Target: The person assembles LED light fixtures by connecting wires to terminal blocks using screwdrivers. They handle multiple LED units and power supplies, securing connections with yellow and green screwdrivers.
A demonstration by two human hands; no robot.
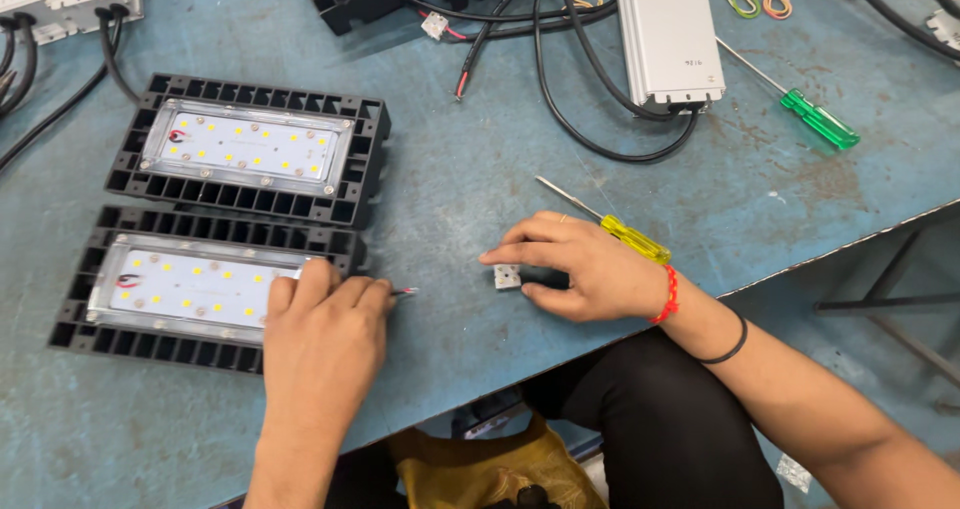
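— So how was the joint best made?
— The left hand (322,331) pinched the thin red wire (404,291) beside the black finned LED lamp (190,289); the right hand (580,266) pinched the small white terminal block (507,277) on the blue table (450,199). I'd have kept the block flat, feeding the tip in straight.

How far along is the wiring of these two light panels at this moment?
Done: both black finned LED light panels lie assembled, lenses on. In hand: the left hand pinches the nearer panel's thin red-tipped wire; the right hand grips a small white connector block. Left: wire and block are apart; the yellow-handled screwdriver lies unused.
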